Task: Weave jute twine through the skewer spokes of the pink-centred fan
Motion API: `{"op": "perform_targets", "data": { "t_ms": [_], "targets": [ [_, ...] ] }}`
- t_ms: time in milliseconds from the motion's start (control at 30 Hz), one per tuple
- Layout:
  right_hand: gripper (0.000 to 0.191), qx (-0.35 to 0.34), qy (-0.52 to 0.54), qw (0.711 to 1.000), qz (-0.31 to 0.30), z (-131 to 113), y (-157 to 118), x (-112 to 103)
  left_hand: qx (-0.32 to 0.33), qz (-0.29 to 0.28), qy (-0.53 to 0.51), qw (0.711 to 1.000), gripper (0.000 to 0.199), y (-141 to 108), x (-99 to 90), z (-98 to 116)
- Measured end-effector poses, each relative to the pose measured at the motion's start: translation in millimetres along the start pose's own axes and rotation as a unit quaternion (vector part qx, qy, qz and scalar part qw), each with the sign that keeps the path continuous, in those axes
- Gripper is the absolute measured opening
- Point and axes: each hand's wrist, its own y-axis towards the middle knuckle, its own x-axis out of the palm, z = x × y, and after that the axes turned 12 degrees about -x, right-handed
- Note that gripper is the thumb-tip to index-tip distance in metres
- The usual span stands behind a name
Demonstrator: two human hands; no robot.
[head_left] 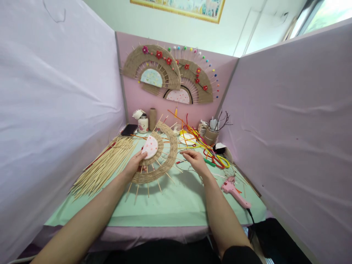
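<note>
My left hand [136,164] grips a half-round fan [173,146] of thin sticks woven with brown twine, thumb on its white, pink-dotted centre [150,147]. The fan is tilted above the table, its stick ends poking out past the outer woven band. To the right of it, my right hand [194,160] is closed in a pinch on a thin strand of twine [181,152], which shows only faintly. Beneath that hand lie a pen-like red and blue stick and loops of thin cord, partly hidden.
A bundle of thin sticks [106,165] lies at left. Coloured pipe cleaners [220,161] and a pink glue gun [235,193] with its cord are at right. A jar [143,124], a phone [129,129] and a cardboard tube [152,119] stand or lie behind. Finished fans [154,55] hang on the pink panel.
</note>
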Motion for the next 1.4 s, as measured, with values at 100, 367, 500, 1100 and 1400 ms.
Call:
{"op": "perform_targets", "data": {
  "t_ms": [100, 367, 500, 1100, 1400],
  "targets": [
    [0.025, 0.01, 0.006, 1.0, -0.023, -3, -2, 6, 0.011, -0.002, -0.014, 1.0, 0.027, 0, 0.6, -1],
    [0.028, 0.005, 0.001, 1.0, -0.016, -2, -2, 5, 0.033, 0.046, -0.015, 0.998, 0.031, 6, -5.5, -2],
    [0.029, 0.002, -0.012, 1.0, -0.008, 1, -2, 4, 0.053, 0.049, -0.018, 0.997, 0.031, 9, -8.0, -4],
    [0.029, -0.049, -0.045, 0.995, 0.076, -2, -2, 0, 0.114, 0.106, -0.032, 0.987, 0.026, 13, 19.8, 12],
    [0.029, -0.075, 0.002, 0.986, 0.147, 5, 0, -7, 0.108, 0.074, -0.113, 0.985, 0.028, 22, 42.5, 13]
  ]
}}
